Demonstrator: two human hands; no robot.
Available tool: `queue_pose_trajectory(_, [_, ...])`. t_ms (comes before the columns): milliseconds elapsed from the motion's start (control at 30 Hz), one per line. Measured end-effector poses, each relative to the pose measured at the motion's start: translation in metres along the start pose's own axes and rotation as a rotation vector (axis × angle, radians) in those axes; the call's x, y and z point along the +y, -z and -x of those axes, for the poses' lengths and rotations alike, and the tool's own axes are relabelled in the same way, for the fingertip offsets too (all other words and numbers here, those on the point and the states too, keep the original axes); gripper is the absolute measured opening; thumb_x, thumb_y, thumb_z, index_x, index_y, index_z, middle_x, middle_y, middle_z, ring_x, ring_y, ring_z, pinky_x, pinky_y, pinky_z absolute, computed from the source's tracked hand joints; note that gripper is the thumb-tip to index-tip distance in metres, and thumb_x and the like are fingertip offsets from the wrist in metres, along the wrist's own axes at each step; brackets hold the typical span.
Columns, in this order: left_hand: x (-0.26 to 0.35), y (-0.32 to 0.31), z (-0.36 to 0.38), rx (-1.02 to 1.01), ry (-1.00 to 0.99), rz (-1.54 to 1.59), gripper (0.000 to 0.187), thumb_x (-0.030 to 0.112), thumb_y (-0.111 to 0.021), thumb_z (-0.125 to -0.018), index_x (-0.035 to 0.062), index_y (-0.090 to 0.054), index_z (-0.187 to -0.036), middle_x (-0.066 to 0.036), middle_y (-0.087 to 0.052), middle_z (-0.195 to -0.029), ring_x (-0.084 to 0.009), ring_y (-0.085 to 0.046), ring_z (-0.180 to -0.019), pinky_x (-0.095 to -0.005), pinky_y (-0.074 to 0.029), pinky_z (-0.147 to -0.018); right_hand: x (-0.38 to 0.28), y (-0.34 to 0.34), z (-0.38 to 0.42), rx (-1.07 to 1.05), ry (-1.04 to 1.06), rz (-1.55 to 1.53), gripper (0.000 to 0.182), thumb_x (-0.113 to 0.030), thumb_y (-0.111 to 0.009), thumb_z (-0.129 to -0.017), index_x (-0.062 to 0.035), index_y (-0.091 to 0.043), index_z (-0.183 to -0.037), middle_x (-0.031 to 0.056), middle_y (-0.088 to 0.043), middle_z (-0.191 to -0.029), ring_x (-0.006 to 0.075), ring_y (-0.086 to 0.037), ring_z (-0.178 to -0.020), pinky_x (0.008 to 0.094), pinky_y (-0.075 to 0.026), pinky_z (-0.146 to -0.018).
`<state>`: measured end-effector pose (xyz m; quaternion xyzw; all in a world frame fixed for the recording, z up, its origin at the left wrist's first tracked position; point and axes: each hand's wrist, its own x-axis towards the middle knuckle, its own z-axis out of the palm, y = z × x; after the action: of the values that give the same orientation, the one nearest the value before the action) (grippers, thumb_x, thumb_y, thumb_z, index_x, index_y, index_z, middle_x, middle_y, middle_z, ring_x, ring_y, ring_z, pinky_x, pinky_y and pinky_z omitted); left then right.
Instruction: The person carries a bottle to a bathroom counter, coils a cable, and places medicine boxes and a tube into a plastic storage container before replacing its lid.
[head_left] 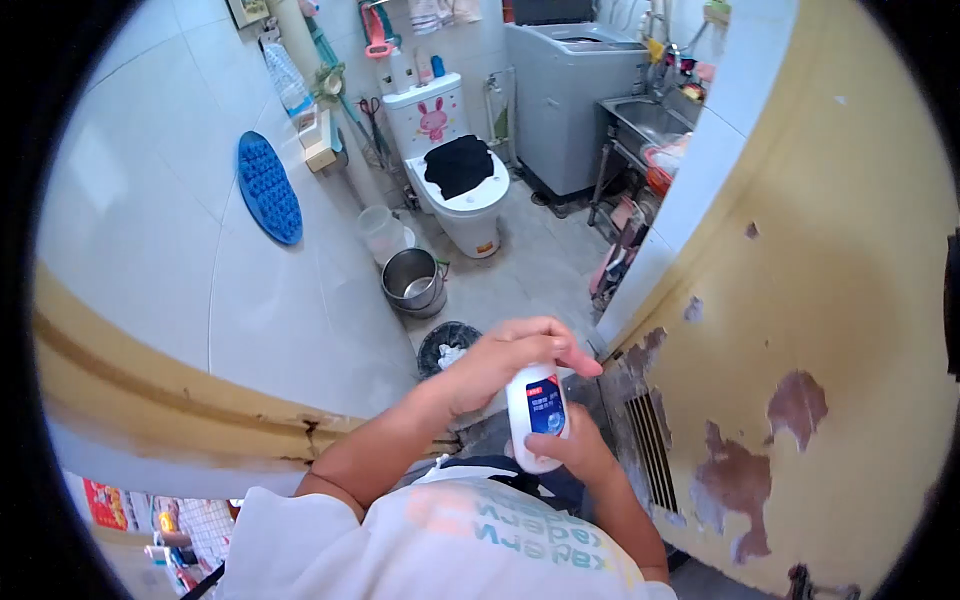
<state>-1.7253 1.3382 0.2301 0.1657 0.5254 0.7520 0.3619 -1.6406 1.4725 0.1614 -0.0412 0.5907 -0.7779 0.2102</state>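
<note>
A white plastic bottle (521, 413) with a dark blue and red label is held upright, slightly tilted, in front of my body. My right hand (575, 445) wraps round its lower part, the thumb lying across the front below the label. Over the top of the bottle lies my left hand (515, 357), its fingers closed about the upper end and pointing right. Whatever cap or pump the bottle has is hidden under that hand.
Ahead stands a toilet (478, 213) with a black cloth (459, 167) on its lid. A metal bucket (414, 282) and a bin (447, 345) line the left wall. At the back right are a washing machine (570, 110) and a sink (650, 120). A peeling yellow door (780, 330) stands on my right.
</note>
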Motion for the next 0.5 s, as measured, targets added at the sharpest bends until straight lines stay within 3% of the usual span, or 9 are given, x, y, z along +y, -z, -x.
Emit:
queue_pose_trajectory(67, [0.013, 0.024, -0.006, -0.086, -0.091, 0.067, 0.018, 0.019, -0.049, -0.081, 0.0022, -0.053, -0.085, -0.022, -0.058, -0.097, -0.0235, -0.054, -0.095, -0.0329, -0.041, -0.085, -0.008, 0.010, -0.032, -0.520, -0.154, -0.657, 0.050, -0.032, -0.066, -0.063, 0.0021, -0.051, -0.096, 0.0097, -0.056, -0.072, 0.0170, -0.055, -0.061, 0.0249, -0.044, -0.053])
queue_pose_trajectory(133, [0.013, 0.051, -0.017, -0.259, -0.257, 0.123, 0.018, 0.016, -0.048, -0.082, 0.0012, -0.053, -0.090, -0.021, -0.057, -0.099, -0.0249, -0.052, -0.100, -0.0323, -0.039, -0.086, -0.007, 0.016, -0.064, -0.725, -0.210, -0.759, 0.056, -0.037, -0.067, -0.061, 0.0030, -0.050, -0.097, 0.0098, -0.055, -0.070, 0.0160, -0.054, -0.057, 0.0230, -0.042, -0.051])
queue_pose_trajectory(167, [0.016, 0.063, -0.021, -0.234, -0.230, 0.131, 0.020, 0.016, -0.048, -0.081, 0.0013, -0.052, -0.094, -0.023, -0.054, -0.103, -0.0278, -0.050, -0.103, -0.0352, -0.038, -0.088, -0.013, 0.020, -0.077, -0.749, -0.244, -0.760, 0.057, -0.037, -0.067, -0.061, 0.0033, -0.050, -0.097, 0.0100, -0.055, -0.069, 0.0165, -0.053, -0.054, 0.0229, -0.042, -0.049])
queue_pose_trajectory(200, [0.024, 0.062, -0.028, -0.131, -0.243, 0.204, 0.026, 0.021, -0.052, -0.079, 0.0019, -0.052, -0.098, -0.022, -0.053, -0.107, -0.0271, -0.049, -0.105, -0.0353, -0.037, -0.090, -0.021, 0.028, -0.091, -0.749, -0.284, -0.712, 0.054, -0.034, -0.068, -0.062, 0.0019, -0.050, -0.098, 0.0085, -0.055, -0.073, 0.0146, -0.054, -0.061, 0.0222, -0.043, -0.055])
queue_pose_trajectory(267, [0.032, 0.070, -0.049, 0.140, -0.312, 0.050, 0.034, 0.026, -0.056, -0.077, 0.0020, -0.051, -0.100, -0.020, -0.053, -0.109, -0.0257, -0.050, -0.104, -0.0352, -0.036, -0.090, -0.044, 0.037, -0.117, -0.440, -0.168, -0.291, 0.050, -0.031, -0.069, -0.065, -0.0001, -0.050, -0.099, 0.0071, -0.056, -0.081, 0.0122, -0.053, -0.070, 0.0220, -0.043, -0.065])
queue_pose_trajectory(300, [0.039, 0.077, -0.060, 0.233, -0.252, -0.014, 0.039, 0.030, -0.057, -0.075, 0.0010, -0.051, -0.100, -0.018, -0.054, -0.107, -0.0246, -0.050, -0.103, -0.0352, -0.036, -0.091, -0.053, 0.045, -0.134, -0.377, -0.043, 0.049, 0.045, -0.027, -0.068, -0.068, -0.0017, -0.051, -0.100, 0.0054, -0.056, -0.086, 0.0108, -0.051, -0.078, 0.0231, -0.041, -0.072])
queue_pose_trajectory(333, [0.041, 0.088, -0.071, 0.298, -0.210, -0.026, 0.035, 0.030, -0.053, -0.077, -0.0005, -0.052, -0.095, -0.020, -0.056, -0.102, -0.0242, -0.053, -0.097, -0.0338, -0.040, -0.086, -0.066, 0.050, -0.146, -0.298, 0.076, 0.218, 0.043, -0.027, -0.067, -0.069, -0.0017, -0.051, -0.099, 0.0049, -0.056, -0.086, 0.0115, -0.052, -0.078, 0.0250, -0.042, -0.072])
queue_pose_trajectory(433, [0.058, 0.102, -0.111, 0.356, -0.177, -0.016, 0.027, 0.025, -0.045, -0.080, -0.0010, -0.054, -0.081, -0.026, -0.057, -0.093, -0.0251, -0.057, -0.085, -0.0310, -0.046, -0.075, -0.088, 0.081, -0.183, -0.377, -0.015, 0.142, 0.041, -0.028, -0.066, -0.069, -0.0015, -0.051, -0.098, 0.0042, -0.056, -0.083, 0.0116, -0.052, -0.076, 0.0262, -0.042, -0.070])
queue_pose_trajectory(500, [0.061, 0.119, -0.143, 0.296, -0.227, -0.006, 0.026, 0.023, -0.043, -0.081, -0.0005, -0.054, -0.078, -0.026, -0.058, -0.092, -0.0264, -0.057, -0.086, -0.0328, -0.046, -0.077, -0.095, 0.108, -0.209, -0.472, -0.152, -0.070, 0.038, -0.027, -0.065, -0.070, -0.0020, -0.051, -0.094, 0.0044, -0.055, -0.079, 0.0103, -0.053, -0.072, 0.0228, -0.043, -0.064])
